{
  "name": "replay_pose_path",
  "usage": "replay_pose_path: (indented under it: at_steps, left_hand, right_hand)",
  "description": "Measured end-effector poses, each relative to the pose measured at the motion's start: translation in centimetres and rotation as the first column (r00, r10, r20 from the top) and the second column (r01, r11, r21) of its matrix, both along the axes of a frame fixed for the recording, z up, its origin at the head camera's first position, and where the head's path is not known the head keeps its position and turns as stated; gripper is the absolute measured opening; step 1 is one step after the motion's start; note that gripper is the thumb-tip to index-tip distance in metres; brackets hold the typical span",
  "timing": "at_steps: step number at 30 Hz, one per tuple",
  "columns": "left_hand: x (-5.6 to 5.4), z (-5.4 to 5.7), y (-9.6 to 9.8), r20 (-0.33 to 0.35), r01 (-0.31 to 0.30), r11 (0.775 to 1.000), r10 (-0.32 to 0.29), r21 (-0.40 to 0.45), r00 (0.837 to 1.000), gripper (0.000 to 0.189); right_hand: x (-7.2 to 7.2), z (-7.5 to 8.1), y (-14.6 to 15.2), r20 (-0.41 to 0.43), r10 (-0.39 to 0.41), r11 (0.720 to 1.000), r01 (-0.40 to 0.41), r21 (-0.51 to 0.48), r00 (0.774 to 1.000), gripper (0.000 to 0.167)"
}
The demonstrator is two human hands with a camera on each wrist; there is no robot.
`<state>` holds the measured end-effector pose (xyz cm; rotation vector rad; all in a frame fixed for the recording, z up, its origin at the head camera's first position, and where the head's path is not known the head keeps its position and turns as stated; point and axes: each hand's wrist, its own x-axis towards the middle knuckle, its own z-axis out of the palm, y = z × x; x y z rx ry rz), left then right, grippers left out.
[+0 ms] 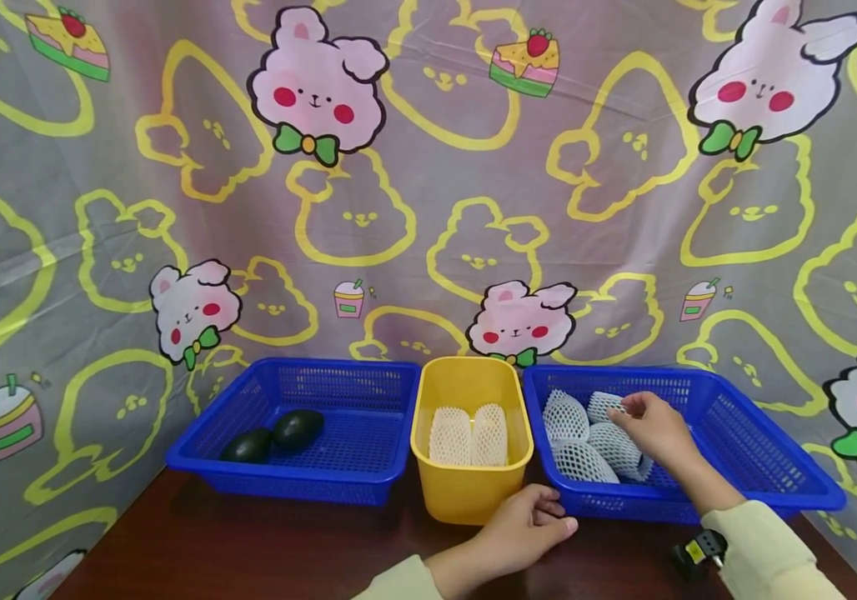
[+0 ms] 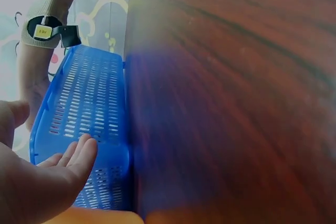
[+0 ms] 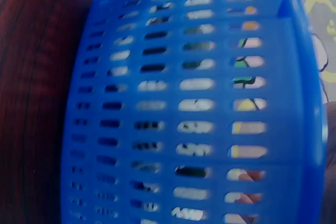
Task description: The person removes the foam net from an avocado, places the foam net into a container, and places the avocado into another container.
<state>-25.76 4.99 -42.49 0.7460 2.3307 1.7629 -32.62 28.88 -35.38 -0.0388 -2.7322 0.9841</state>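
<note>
1. Nearest: pale sleeves (image 1: 769, 550) at bottom edge; black device (image 1: 699, 552) with yellow label at the right cuff.
2. Left hand (image 1: 524, 527): fingers relaxed, slightly bent, nothing in it. Just in front of the gap between yellow bin (image 1: 473, 493) and right blue basket (image 1: 804, 487).
3. Right hand (image 1: 654, 425): reaching over the right basket's near rim, fingertips at the rear netted piece (image 1: 605, 406). Can't tell if it's pinched; the right wrist view mostly shows basket wall.
4. Other white netted pieces (image 1: 584, 462) clustered in that basket's left half.
5. Yellow bin: two cream netted pieces (image 1: 451, 437) side by side.
6. Left blue basket (image 1: 293, 487): two dark green fruits (image 1: 298, 430) close together, left half.
7. All three containers in a row on dark red-brown tabletop (image 1: 308, 546), patterned curtain (image 1: 428, 183) behind.
</note>
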Motion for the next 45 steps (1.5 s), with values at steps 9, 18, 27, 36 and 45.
replay_pose_path:
  at_steps: [9, 18, 27, 36, 45]
  left_hand:
    - [-0.1, -0.5, 1.9, 0.061, -0.071, 0.962, 0.057, 0.263, 0.997, 0.013]
    - [-0.3, -0.5, 2.8, 0.178, -0.115, 0.925, 0.053, 0.362, 0.983, 0.016]
    - [-0.4, -0.4, 3.1, 0.259, -0.128, 0.891, 0.012, 0.435, 0.966, 0.020]
    - [-0.5, -0.4, 3.3, 0.275, -0.124, 0.882, -0.007, 0.455, 0.961, 0.019]
    - [-0.7, -0.5, 3.3, 0.271, -0.115, 0.886, -0.012, 0.449, 0.962, 0.021]
  right_hand:
    - [-1.1, -1.1, 0.8, 0.056, 0.018, 0.997, -0.022, 0.073, 0.998, 0.057]
    - [-1.9, -1.6, 0.7, 0.147, 0.061, 0.988, -0.081, 0.135, 0.987, 0.066]
    - [-2.6, -2.2, 0.3, 0.246, 0.107, 0.968, -0.158, 0.197, 0.963, 0.078]
    - [-3.1, -2.8, 0.2, 0.344, 0.077, 0.967, -0.155, 0.204, 0.936, 0.084]
    - [-3.1, -2.9, -0.1, 0.384, 0.065, 0.967, -0.153, 0.205, 0.921, 0.081]
